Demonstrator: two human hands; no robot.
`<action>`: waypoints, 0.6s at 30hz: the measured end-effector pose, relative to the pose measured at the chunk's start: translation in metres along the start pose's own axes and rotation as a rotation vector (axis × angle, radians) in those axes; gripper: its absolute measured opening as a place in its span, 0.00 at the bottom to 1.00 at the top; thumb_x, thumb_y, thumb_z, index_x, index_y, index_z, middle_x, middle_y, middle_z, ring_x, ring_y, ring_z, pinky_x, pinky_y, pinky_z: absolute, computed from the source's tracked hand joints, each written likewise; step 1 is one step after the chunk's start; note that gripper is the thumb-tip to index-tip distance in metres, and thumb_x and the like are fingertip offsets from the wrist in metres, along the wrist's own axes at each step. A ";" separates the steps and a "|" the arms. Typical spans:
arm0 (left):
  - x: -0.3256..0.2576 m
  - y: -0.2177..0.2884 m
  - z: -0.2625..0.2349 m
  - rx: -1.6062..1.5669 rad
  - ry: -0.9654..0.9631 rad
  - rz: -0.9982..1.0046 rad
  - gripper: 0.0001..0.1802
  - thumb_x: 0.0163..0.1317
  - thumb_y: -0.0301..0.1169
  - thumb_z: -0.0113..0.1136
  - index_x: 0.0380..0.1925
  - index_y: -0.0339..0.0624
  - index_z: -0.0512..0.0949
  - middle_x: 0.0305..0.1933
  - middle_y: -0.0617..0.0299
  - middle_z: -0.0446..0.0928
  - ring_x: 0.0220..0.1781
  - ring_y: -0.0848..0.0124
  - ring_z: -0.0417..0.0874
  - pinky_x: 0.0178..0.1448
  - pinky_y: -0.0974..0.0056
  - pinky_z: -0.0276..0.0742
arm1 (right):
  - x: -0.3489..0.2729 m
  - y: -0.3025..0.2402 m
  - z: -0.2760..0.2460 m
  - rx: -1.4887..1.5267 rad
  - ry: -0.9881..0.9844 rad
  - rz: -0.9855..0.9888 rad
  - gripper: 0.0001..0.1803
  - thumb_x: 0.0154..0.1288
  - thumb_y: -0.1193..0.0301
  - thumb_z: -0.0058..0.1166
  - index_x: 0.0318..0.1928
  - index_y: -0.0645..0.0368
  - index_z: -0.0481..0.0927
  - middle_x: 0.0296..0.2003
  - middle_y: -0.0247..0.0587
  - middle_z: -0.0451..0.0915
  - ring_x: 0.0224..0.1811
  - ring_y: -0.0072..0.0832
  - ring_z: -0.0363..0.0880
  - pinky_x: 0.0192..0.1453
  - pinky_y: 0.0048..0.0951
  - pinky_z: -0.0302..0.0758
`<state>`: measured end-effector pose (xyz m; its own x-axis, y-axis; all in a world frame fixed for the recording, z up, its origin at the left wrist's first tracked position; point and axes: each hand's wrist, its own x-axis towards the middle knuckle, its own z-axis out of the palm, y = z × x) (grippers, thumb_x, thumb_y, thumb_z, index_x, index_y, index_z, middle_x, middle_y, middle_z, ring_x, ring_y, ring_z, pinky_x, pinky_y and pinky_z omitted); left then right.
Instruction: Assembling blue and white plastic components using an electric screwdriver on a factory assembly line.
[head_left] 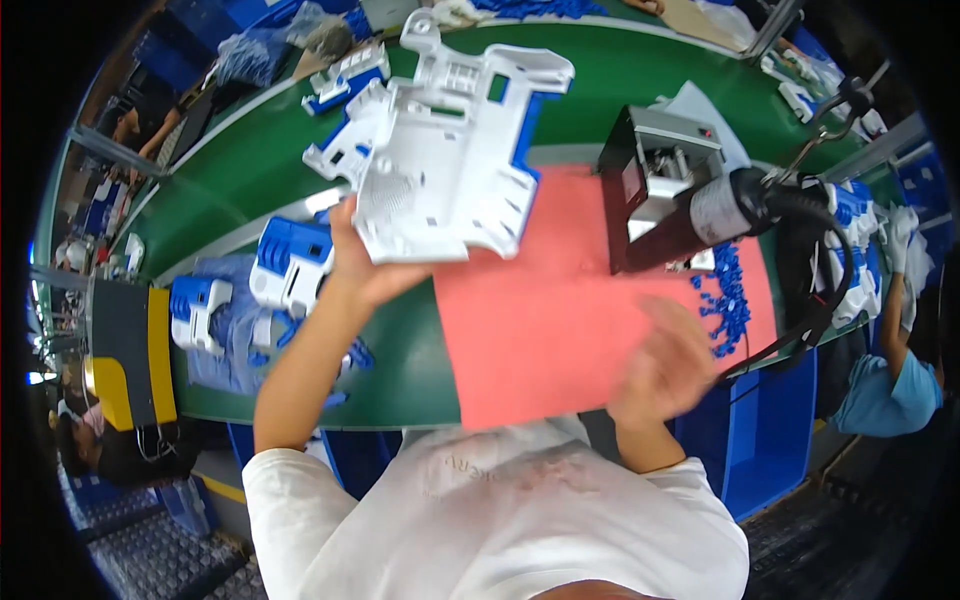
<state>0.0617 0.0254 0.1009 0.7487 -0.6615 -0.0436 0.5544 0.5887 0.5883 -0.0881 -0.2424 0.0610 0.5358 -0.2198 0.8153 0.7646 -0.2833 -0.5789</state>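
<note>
White shirt (490, 520) cropped; housing (440, 160) part-hides left fingers (402, 279); right fingers (682, 350) blurred.

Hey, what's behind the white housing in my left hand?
Beyond the white housing: green work surface, a blue-and-white part and the pink mat. Whatever it directly covers can't be seen.

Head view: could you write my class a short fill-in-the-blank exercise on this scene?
The person's ____ hand holds up the white plastic housing.
The person's blurred hand is the ____ one.
The small plastic pieces on the pink mat are coloured ____.
The worktop under the mat is coloured ____.
Missing words: left; right; blue; green.
</note>
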 end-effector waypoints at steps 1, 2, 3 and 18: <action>-0.022 -0.023 0.009 0.005 0.039 -0.016 0.63 0.35 0.64 0.66 0.72 0.54 0.51 0.77 0.53 0.46 0.77 0.46 0.47 0.74 0.33 0.43 | -0.012 -0.014 0.022 0.024 -0.083 0.377 0.36 0.63 0.72 0.57 0.68 0.65 0.55 0.59 0.52 0.68 0.58 0.46 0.70 0.64 0.46 0.68; -0.042 -0.044 0.015 -0.054 0.190 -0.006 0.65 0.34 0.68 0.63 0.73 0.55 0.50 0.77 0.55 0.46 0.77 0.45 0.47 0.74 0.31 0.42 | -0.013 -0.016 0.044 0.064 -0.158 0.525 0.34 0.63 0.75 0.55 0.67 0.66 0.57 0.59 0.54 0.68 0.58 0.43 0.71 0.62 0.44 0.69; -0.056 -0.066 0.001 -0.129 0.114 -0.020 0.66 0.34 0.72 0.60 0.72 0.55 0.51 0.77 0.56 0.48 0.76 0.47 0.49 0.74 0.31 0.41 | -0.006 -0.010 0.060 0.092 -0.218 0.678 0.32 0.62 0.77 0.52 0.66 0.66 0.59 0.59 0.56 0.67 0.58 0.40 0.72 0.61 0.41 0.69; -0.176 -0.065 -0.006 2.453 0.439 0.163 0.27 0.51 0.19 0.54 0.55 0.40 0.73 0.56 0.54 0.71 0.57 0.54 0.70 0.58 0.53 0.64 | 0.030 0.041 0.011 -0.361 -0.528 0.413 0.15 0.54 0.71 0.66 0.41 0.64 0.83 0.34 0.47 0.85 0.35 0.35 0.85 0.43 0.29 0.79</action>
<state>-0.1036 0.1066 0.0654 0.8918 -0.4181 0.1727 -0.4310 -0.9013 0.0435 -0.0366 -0.2502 0.0618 0.9226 0.0758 0.3781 0.3487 -0.5826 -0.7342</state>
